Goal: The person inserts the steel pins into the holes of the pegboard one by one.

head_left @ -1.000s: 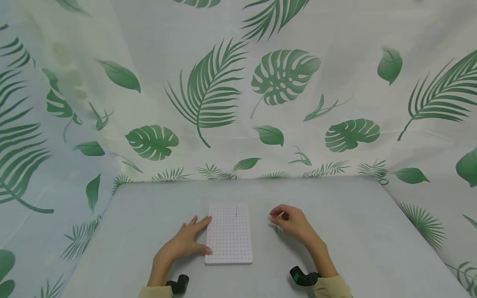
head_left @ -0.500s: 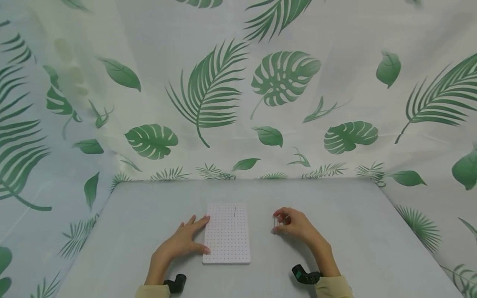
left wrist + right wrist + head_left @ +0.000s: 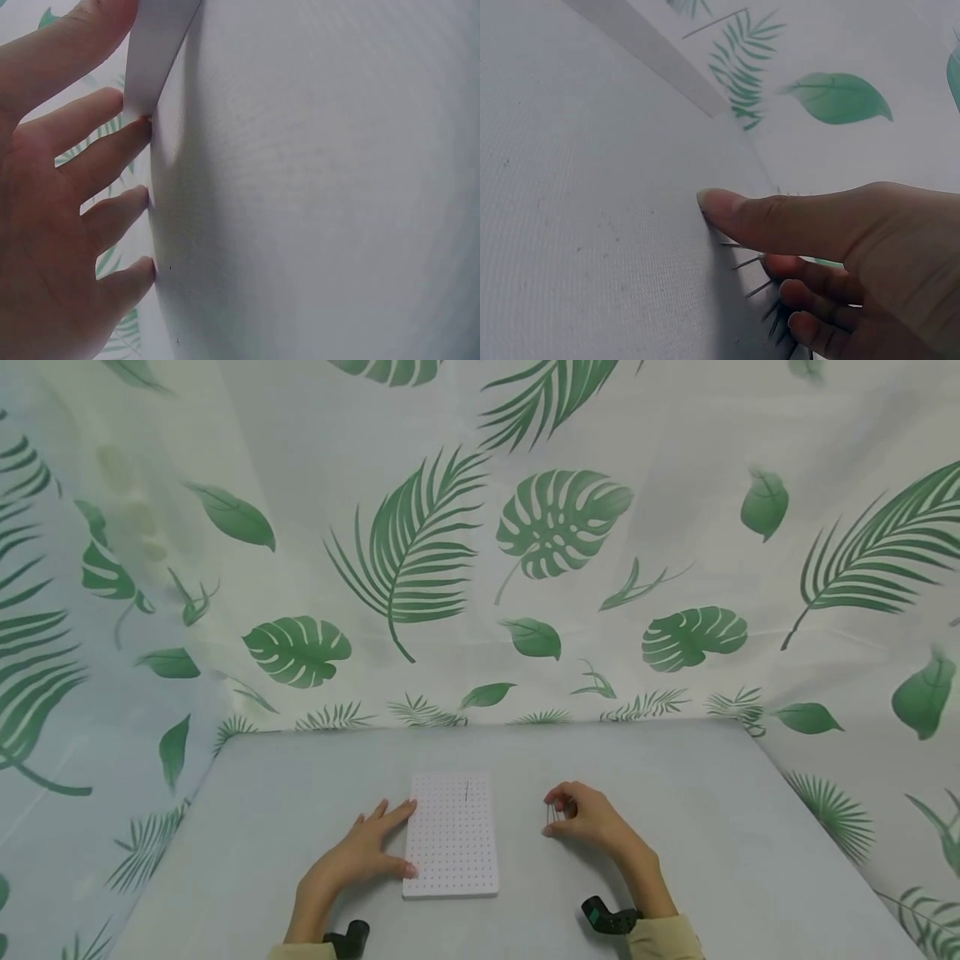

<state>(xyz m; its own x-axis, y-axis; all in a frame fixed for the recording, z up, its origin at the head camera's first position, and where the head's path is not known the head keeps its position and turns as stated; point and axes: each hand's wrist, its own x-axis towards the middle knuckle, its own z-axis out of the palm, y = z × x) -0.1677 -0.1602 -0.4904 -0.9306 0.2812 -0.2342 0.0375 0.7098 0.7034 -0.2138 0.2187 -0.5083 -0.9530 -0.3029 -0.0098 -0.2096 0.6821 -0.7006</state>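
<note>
My left hand (image 3: 363, 852) rests at the left edge of a white pegboard (image 3: 452, 852), fingers spread and thumb on its near corner. In the left wrist view the fingertips (image 3: 140, 196) are down at table level beside the board's side (image 3: 161, 52). One thin dark pin (image 3: 467, 791) stands in the board's far right part. To the right of the board, my right hand (image 3: 592, 818) curls its thumb and fingers round several thin metal pins (image 3: 553, 812). In the right wrist view these pins (image 3: 760, 288) show in a row between thumb and fingers, their far ends hidden by the hand.
A grey-white tabletop (image 3: 337, 760) runs back to a hanging cloth (image 3: 450, 568) printed with green leaves. Black wrist devices (image 3: 607, 917) sit on both wrists, below light yellow sleeves (image 3: 663, 939).
My right hand has come down with its thumb and fingers set round the pins, which earlier showed just below it. The left hand keeps its place on the board; the view shifts slightly.
</note>
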